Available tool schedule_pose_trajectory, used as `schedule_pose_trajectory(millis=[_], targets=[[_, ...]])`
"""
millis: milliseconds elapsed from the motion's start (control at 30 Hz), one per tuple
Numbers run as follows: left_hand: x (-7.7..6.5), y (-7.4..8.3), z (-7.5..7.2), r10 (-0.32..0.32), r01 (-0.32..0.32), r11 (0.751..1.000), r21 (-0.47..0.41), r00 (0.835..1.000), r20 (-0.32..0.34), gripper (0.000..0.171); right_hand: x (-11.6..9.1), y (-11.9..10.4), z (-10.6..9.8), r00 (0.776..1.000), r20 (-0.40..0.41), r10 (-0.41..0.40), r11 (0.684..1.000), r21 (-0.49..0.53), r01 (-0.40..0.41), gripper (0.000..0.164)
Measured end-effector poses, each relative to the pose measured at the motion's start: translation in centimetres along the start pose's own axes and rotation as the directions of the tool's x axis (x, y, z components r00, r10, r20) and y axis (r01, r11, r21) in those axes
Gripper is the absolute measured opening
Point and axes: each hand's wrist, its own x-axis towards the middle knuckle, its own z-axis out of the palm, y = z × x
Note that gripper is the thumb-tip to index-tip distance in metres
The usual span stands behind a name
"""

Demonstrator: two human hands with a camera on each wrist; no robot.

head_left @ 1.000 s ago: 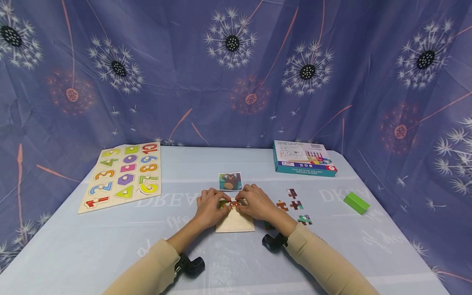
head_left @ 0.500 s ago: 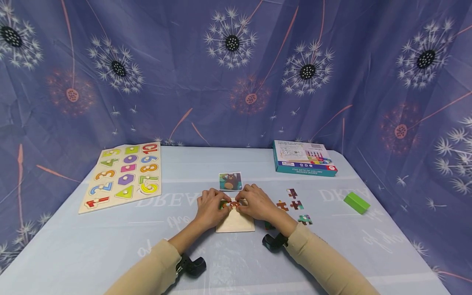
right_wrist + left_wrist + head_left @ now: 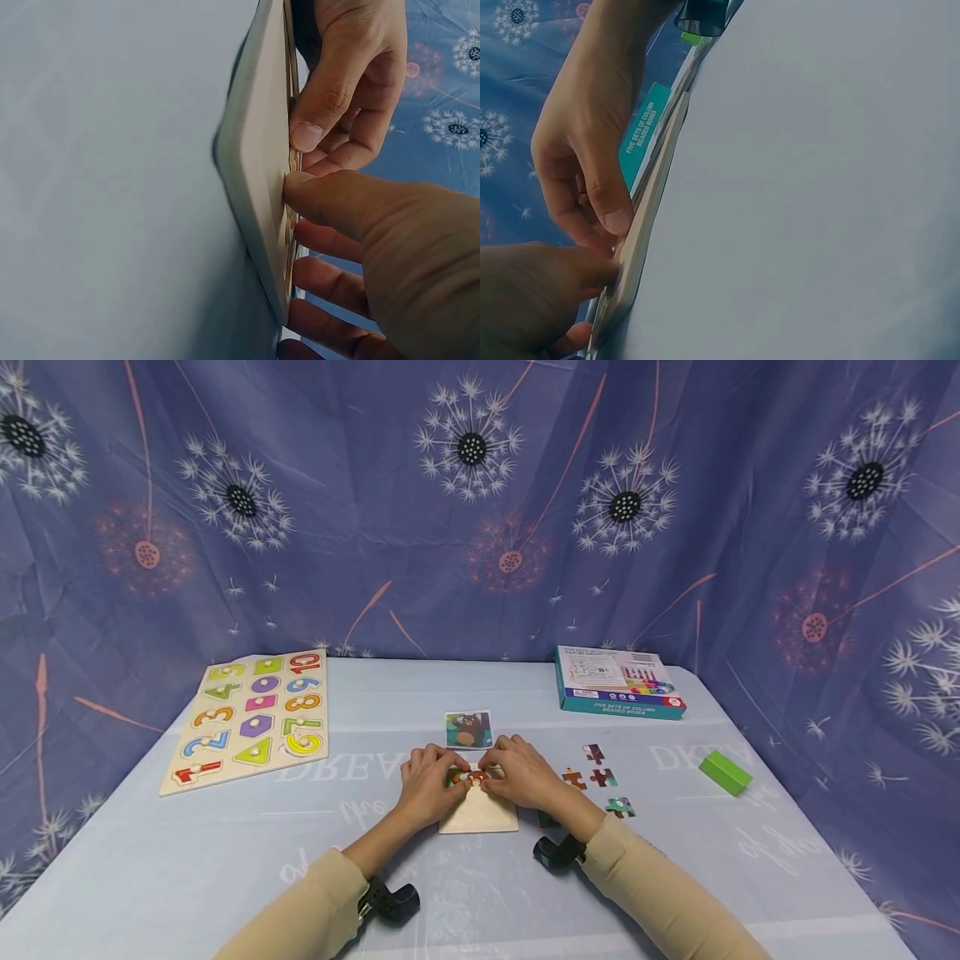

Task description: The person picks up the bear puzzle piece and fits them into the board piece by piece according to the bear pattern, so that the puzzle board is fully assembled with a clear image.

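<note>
A pale wooden puzzle board [image 3: 478, 817] lies at the middle of the table. Along its far edge, a brown bear-face puzzle piece [image 3: 477, 777] sits between my two hands. My left hand [image 3: 429, 782] pinches it from the left with thumb and fingertips, partly covering a greenish piece beside it. From the other side my right hand [image 3: 523, 774] pinches the same piece. Both thumbs come close together low over the board in the right wrist view, where the piece itself is mostly hidden. Just beyond the board lies a bear picture card [image 3: 468, 739].
Several loose puzzle pieces [image 3: 602, 777] lie right of the board, one partly hidden by my right wrist. A number-and-shape board [image 3: 258, 702] lies at left. A beaded-boxes carton [image 3: 621, 704] stands back right, with a green block [image 3: 725, 773] nearer the right edge.
Both hands stay almost in place at the board's far edge, with only tiny shifts about the bear-face piece. Everything else lies as before.
</note>
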Motion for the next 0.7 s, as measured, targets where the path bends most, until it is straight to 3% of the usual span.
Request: schedule_pose_trajectory(millis=[700], targets=[[-0.11,0.14,-0.05,-0.011,0.011,1.000,-0.007,1.000,0.002,0.012,0.01,0.05,-0.13,1.000,0.013,-0.005,1.000,0.010,0.005,0.025]])
